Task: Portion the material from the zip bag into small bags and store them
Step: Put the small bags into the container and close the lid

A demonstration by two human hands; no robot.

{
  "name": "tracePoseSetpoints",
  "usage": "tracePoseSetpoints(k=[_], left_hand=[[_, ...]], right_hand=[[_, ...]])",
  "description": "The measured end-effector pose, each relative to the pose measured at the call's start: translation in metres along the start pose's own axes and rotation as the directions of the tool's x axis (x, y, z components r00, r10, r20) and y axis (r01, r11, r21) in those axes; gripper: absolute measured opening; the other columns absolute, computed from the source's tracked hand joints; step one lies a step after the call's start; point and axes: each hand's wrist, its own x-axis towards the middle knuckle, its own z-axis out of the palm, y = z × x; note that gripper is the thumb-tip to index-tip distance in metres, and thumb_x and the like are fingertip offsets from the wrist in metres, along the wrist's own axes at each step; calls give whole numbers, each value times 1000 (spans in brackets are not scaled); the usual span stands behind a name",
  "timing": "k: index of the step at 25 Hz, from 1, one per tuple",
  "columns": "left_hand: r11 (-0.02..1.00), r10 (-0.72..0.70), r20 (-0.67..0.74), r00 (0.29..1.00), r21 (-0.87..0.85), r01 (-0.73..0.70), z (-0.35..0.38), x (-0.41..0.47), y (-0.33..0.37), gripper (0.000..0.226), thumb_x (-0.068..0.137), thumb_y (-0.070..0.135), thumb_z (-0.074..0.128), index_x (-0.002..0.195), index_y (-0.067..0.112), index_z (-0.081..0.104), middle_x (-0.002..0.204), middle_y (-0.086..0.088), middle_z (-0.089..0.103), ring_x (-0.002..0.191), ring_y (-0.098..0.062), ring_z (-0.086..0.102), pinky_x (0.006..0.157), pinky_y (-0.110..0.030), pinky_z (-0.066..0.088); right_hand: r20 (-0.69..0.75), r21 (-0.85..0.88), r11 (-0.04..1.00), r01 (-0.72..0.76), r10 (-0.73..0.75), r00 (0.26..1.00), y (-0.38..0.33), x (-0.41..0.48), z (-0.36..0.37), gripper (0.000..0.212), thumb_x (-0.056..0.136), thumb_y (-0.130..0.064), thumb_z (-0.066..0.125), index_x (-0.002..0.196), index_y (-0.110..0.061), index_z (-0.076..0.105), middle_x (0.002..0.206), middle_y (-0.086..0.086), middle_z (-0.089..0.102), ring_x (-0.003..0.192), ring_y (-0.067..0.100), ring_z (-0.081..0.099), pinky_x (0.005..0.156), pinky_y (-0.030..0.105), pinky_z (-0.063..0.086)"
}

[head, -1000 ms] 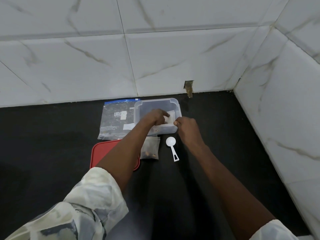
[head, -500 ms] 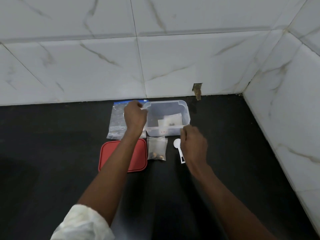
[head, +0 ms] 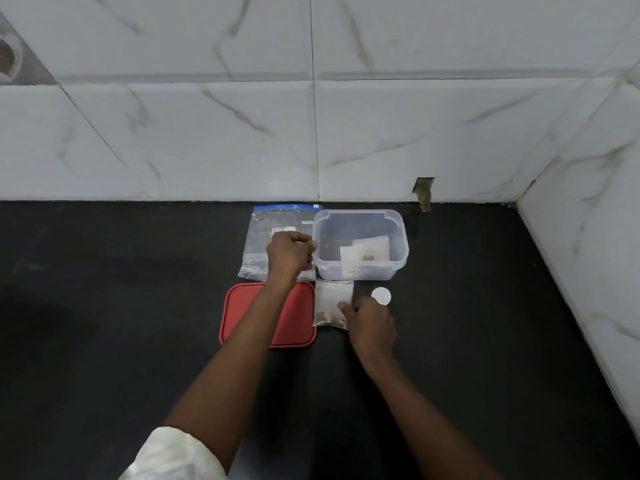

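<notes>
A large zip bag (head: 268, 233) with a blue seal lies flat against the wall. My left hand (head: 290, 255) rests on it as a closed fist, beside the left wall of a clear plastic container (head: 398, 251). Nothing shows in that fist. Small filled bags (head: 367, 251) lie inside the container. In front of the container lies another small bag (head: 330, 299) with dark pieces at its bottom. My right hand (head: 371, 323) has curled fingers on that bag's lower right corner. A white scoop (head: 381, 295) lies just right of it, its handle hidden under my right hand.
A red lid (head: 249, 317) lies flat in front of the zip bag, partly under my left forearm. Everything sits on a black counter (head: 485, 323). White marble tile walls (head: 381, 133) close off the back and the right side.
My left hand left the container and moved left onto the zip bag. My right hand drew back from the container's front edge, past the scoop, onto the small bag.
</notes>
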Motion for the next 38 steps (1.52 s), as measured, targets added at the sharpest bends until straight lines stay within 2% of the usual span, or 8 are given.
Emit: tracePoseSetpoints(k=[7, 12, 17, 22, 25, 29, 34, 38], left_hand=[[1000, -21, 7, 1000, -12, 21, 1, 5, 2, 11, 83, -1, 75, 93, -2, 71, 81, -19, 70, 57, -21, 63, 66, -38, 63], [999, -53, 27, 998, -8, 54, 0, 7, 4, 11, 83, -1, 76, 93, 0, 71, 79, -17, 70, 57, -20, 63, 54, -30, 61], [996, -71, 45, 996, -41, 73, -1, 6, 3, 10, 84, -3, 74, 93, -1, 70, 81, -17, 69, 59, -20, 63, 53, -28, 61], [996, -68, 29, 997, -52, 70, -1, 5, 3, 12, 84, -3, 74, 96, -4, 70, 87, -19, 71, 63, -21, 64, 54, -27, 61], [998, -51, 13, 999, -40, 52, 0, 4, 2, 7, 85, -1, 74, 91, -1, 70, 90, -21, 72, 66, -22, 66, 57, -29, 62], [999, -38, -3, 999, -24, 38, 2, 5, 1, 7, 84, 0, 75, 90, 0, 71, 90, -21, 73, 64, -22, 66, 62, -34, 63], [998, -48, -5, 999, -27, 48, 3, 6, 0, 11, 84, 1, 76, 93, -5, 72, 90, -22, 73, 60, -21, 65, 65, -37, 64], [998, -58, -6, 998, -25, 58, 3, 6, 1, 13, 83, 1, 76, 93, -6, 72, 90, -23, 73, 61, -23, 66, 70, -43, 64]], right_hand=[[-35, 64, 997, 37, -34, 999, -6, -6, 4, 11, 87, -19, 60, 80, -12, 58, 84, 7, 66, 82, 28, 63, 66, 36, 50], [-48, -77, 944, 320, -324, 945, -18, -23, -37, 12, 95, -25, 51, 95, -17, 59, 96, 1, 62, 88, 22, 60, 71, 37, 50], [-398, 105, 948, 301, -237, 886, -41, 20, -97, 15, 93, -20, 61, 107, -19, 65, 94, -1, 68, 90, 16, 60, 70, 27, 45], [-75, -71, 988, 137, -142, 987, -59, 107, -68, 12, 88, -6, 64, 98, -3, 67, 98, 13, 69, 92, 26, 66, 54, 18, 35], [99, -217, 964, 154, -135, 986, -70, 123, -49, 31, 86, -9, 69, 115, -2, 59, 113, 15, 64, 104, 29, 63, 69, 23, 41], [166, -310, 924, 225, -180, 970, -80, 133, -38, 41, 85, -8, 70, 122, -3, 54, 120, 16, 63, 108, 29, 62, 89, 32, 49], [245, -383, 864, 327, -246, 938, -78, 134, -29, 44, 79, -14, 77, 118, -6, 59, 115, 12, 65, 103, 28, 63, 85, 35, 51], [102, -494, 790, 362, -360, 927, -78, 134, -32, 35, 83, -19, 73, 116, -12, 62, 112, 7, 66, 101, 25, 64, 82, 36, 52]])
